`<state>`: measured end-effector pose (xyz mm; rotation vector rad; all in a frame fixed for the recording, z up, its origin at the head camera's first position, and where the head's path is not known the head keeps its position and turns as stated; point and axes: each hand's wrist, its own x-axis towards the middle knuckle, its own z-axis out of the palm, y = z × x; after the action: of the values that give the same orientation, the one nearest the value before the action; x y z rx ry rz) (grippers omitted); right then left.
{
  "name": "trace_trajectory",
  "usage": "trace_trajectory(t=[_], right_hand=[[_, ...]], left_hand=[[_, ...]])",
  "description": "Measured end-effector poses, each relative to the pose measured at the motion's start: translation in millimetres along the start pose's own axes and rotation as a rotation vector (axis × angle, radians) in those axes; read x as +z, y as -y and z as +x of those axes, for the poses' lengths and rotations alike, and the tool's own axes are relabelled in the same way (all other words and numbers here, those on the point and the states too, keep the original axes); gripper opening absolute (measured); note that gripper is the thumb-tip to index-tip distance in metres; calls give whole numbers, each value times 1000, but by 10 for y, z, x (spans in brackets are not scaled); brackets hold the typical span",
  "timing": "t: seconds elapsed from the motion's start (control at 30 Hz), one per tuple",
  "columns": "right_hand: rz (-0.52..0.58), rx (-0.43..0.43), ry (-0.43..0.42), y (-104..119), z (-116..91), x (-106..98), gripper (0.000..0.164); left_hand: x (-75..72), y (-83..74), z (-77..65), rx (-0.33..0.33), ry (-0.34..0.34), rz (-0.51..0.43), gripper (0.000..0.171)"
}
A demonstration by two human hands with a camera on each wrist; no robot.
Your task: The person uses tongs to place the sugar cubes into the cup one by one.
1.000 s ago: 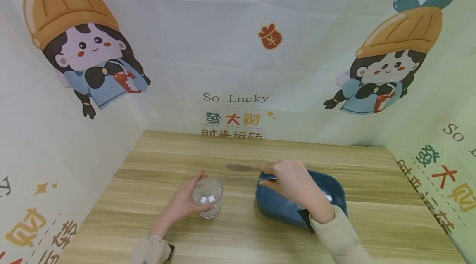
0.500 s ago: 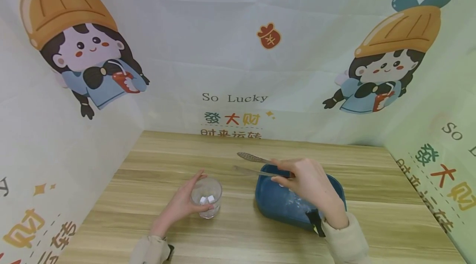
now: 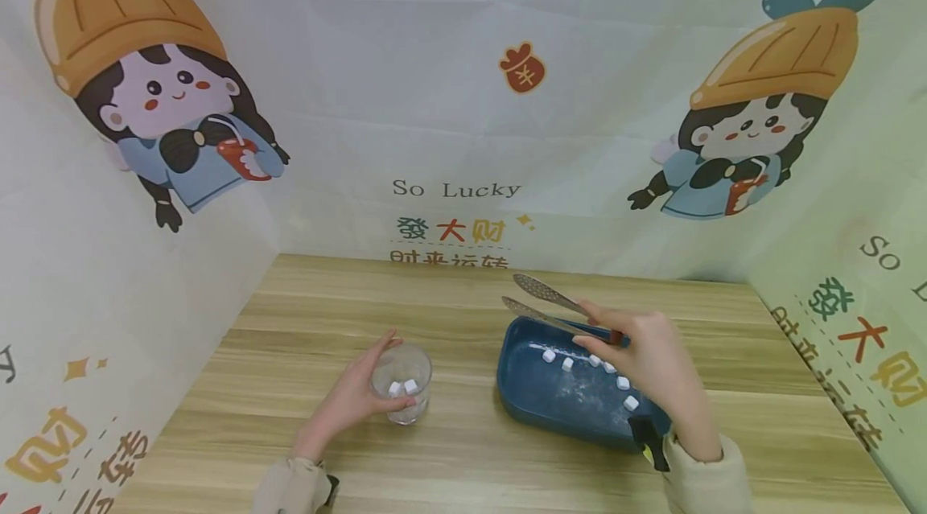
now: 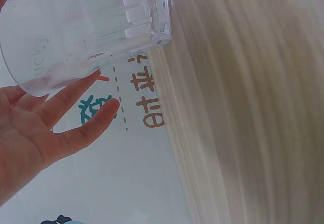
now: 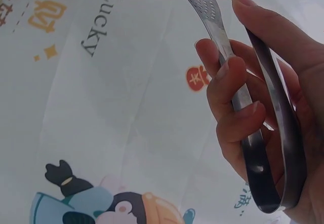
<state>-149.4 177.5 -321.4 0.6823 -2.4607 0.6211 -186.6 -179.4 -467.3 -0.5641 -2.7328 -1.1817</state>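
Observation:
My left hand [image 3: 346,399] holds a clear drinking glass [image 3: 402,363] standing on the table, thumb on the near side and fingers on the far side. Two white cubes [image 3: 410,386] show inside it. In the left wrist view, spread fingers [image 4: 76,95] lie along the glass wall. My right hand [image 3: 655,353] grips metal tongs [image 3: 541,290] with perforated tips above a blue tray. Those tips are apart, with nothing between them. The right wrist view shows fingers [image 5: 230,82] curled round one arm of the tongs and the thumb on the other.
The blue tray [image 3: 532,409] sits right of the glass and holds several white cubes [image 3: 567,364] along its far and right sides. A wood-grain table [image 3: 463,450] lies beneath everything. A printed cloth [image 3: 463,128] walls in the back and both sides.
My right hand has drawn the tongs back from beside the glass, rightward over the tray, uncovering the cubes there. The tongs' tips have risen toward the far side. My left hand stays on the glass.

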Motion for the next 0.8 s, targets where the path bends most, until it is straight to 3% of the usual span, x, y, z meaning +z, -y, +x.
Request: trace_trajectory(t=[0.53,0.8], right_hand=[[-107,75,-107,-355,-289,-172,40],[-179,140,-94,-527,-439,-264,38]], left_hand=[[7,6,10,10,-6,-11,103],[8,8,16,2,-2,-13,103]])
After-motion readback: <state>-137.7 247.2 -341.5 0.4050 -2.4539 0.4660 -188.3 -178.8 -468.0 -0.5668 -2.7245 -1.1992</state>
